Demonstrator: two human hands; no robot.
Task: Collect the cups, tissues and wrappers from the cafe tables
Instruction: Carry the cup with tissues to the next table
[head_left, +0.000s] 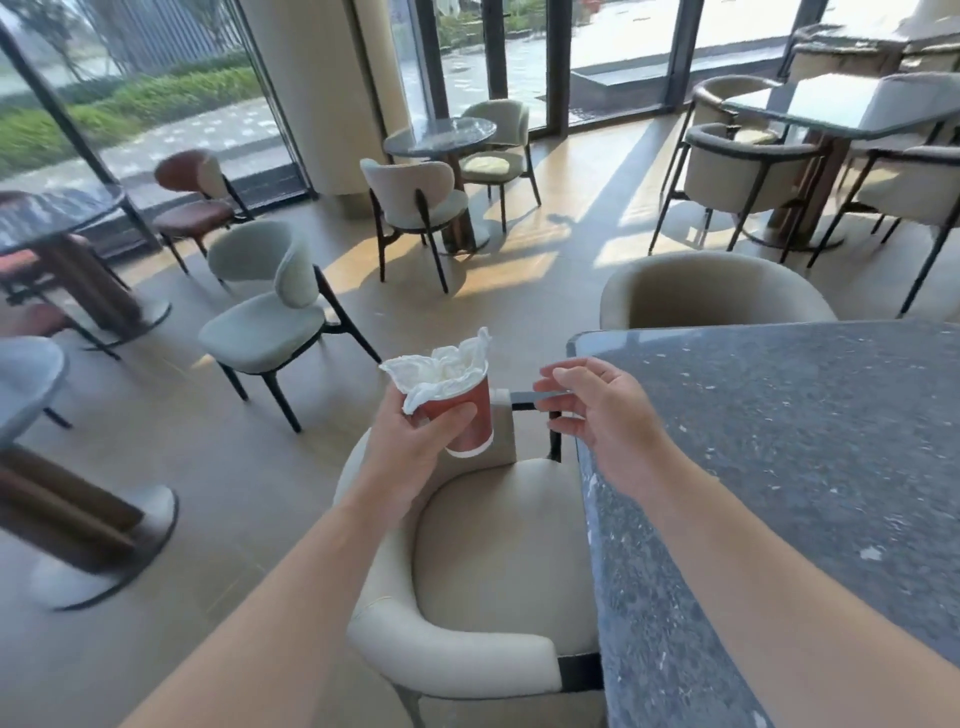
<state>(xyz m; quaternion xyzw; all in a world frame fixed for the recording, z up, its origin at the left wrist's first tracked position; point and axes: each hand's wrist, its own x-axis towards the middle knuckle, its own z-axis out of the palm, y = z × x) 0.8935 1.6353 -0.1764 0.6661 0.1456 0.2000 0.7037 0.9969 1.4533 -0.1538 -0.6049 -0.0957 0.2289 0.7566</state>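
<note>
Nearby, a dark speckled stone bench (810, 467) fills the right side, with a cream armchair (488, 571) tucked against its edge. Above that chair the left hand (410, 447) has its grip curled round a red paper cup (470, 415) stuffed with white tissues (441, 371). The right hand (602, 410) hovers beside it, fingers loosely spread, holding nothing. Beyond, round tables (439, 136), chairs and sunlit floor (545, 244) reach tall windows (488, 57).

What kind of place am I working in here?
Most likely a cafe seating area. Several small dark stone-topped tables, like the round table, each have cushioned chairs around them, and floor-to-ceiling windows face greenery outside. The left hand holds a red paper cup stuffed with tissue.
</note>
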